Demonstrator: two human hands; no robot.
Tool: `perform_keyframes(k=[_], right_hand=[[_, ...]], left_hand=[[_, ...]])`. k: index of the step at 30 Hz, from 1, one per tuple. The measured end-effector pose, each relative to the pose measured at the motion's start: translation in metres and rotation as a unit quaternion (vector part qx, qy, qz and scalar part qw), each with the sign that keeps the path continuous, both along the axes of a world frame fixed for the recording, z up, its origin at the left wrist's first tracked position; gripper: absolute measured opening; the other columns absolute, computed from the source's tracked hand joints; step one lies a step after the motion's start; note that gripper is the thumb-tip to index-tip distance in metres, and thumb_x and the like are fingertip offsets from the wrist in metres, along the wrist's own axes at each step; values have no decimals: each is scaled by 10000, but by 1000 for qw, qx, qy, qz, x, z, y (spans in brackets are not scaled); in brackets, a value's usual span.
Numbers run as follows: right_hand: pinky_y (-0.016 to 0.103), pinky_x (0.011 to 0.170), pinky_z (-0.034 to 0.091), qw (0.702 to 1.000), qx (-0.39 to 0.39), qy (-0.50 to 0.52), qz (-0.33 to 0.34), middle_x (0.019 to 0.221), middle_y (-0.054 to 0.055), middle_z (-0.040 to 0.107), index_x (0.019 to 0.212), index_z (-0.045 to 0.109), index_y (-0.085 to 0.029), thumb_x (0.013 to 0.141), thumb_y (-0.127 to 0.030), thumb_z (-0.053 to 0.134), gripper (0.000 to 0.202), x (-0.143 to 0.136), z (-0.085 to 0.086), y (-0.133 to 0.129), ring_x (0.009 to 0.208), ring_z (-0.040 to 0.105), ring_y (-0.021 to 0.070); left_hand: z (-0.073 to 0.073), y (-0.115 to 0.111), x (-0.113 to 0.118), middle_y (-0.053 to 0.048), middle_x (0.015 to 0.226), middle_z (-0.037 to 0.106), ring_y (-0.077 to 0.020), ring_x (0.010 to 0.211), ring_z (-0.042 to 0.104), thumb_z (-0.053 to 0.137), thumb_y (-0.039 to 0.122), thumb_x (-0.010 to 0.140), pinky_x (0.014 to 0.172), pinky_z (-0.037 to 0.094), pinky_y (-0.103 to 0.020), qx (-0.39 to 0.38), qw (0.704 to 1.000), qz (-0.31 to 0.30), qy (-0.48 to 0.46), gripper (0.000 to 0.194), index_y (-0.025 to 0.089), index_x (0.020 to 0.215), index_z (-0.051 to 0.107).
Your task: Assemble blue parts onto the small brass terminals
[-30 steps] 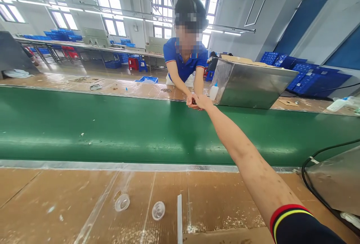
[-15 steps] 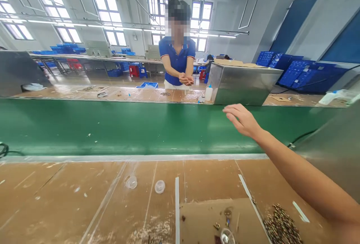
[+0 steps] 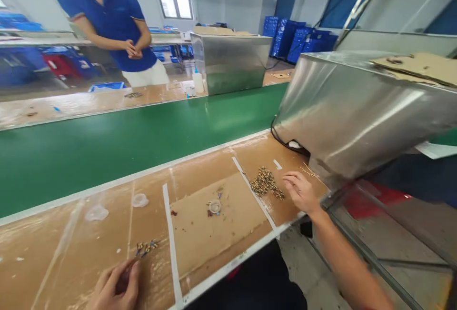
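My right hand [image 3: 300,191] hovers at the right edge of a pile of small brass-coloured parts [image 3: 266,184], its fingers held together and slightly bent. Whether anything is between them is hidden. My left hand [image 3: 116,287] is at the bottom left, with thumb and fingers curled, just below a smaller cluster of parts [image 3: 146,248]. What it may hold cannot be made out. Between the hands lies a cardboard sheet [image 3: 200,238] bearing a small clear cup [image 3: 214,206] with a few bits around it.
Two clear plastic cups [image 3: 96,213] [image 3: 140,200] sit at the left. Beyond runs a green conveyor belt [image 3: 143,134]. A metal housing [image 3: 350,115] stands at the right. Across the belt a person in a blue shirt [image 3: 110,24] stands with hands together.
The view has turned right and down. My right hand has moved from over the belt to beside the brass pile. My left hand has come into view.
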State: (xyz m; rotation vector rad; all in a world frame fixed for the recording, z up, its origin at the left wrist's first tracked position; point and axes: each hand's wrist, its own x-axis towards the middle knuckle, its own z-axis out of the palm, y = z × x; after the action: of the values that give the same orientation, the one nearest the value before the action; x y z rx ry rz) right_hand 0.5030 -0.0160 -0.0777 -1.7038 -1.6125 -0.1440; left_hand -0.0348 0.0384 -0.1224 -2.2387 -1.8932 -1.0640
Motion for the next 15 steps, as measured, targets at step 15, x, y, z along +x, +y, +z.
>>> perform_keyframes(k=[15], right_hand=[[630,1078,400,992,-4,-95,-88,1352,239,537,1328,564,-116,978,-643,385,658,-26,-74,-7,1285,493,409]], left_hand=[[-8,1,5,-125,1163,683,-290,1110,637,495,429,968,961,527,-441,-41,993,-39,102,396,186,1221,678]])
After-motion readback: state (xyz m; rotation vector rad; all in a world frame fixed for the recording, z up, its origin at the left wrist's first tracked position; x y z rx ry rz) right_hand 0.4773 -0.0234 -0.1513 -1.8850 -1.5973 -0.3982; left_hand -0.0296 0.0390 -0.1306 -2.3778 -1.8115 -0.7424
